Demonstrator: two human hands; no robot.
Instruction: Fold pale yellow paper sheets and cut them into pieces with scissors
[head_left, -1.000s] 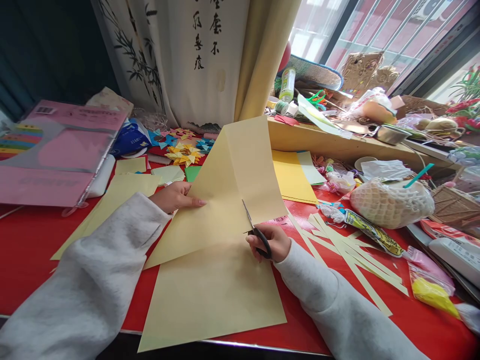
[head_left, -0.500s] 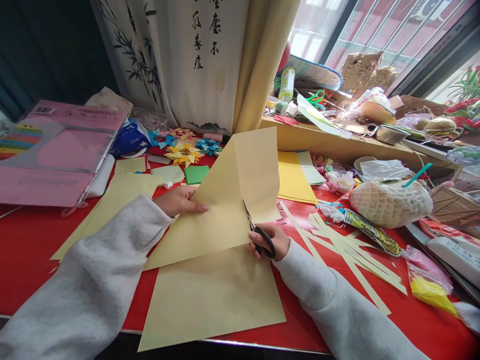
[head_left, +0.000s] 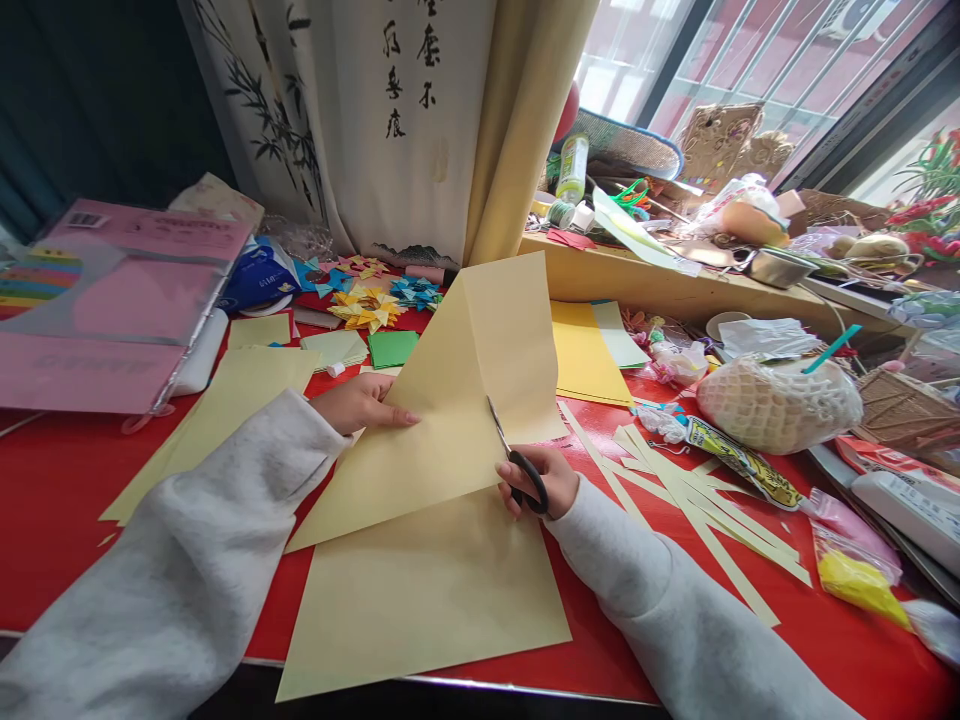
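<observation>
My left hand grips the left side of a pale yellow sheet of paper, thumb on top and fingers beneath. A crease runs up the sheet, and its right part stands tilted up. In my right hand is a pair of black-handled scissors, fingers through the loops. The blades lie at the crease, around the sheet's cut edge, and look nearly closed. Under the raised sheet another pale yellow sheet lies flat at the table's front edge.
Cut paper strips lie on the red table at right, near a net-wrapped round object with a straw. Behind are folded paper stars and orange-yellow paper. A pink package stands left, beside more pale sheets.
The raised sheet has tipped slightly to the left. The scissors' blades look closer together than before; both hands have hardly moved.
</observation>
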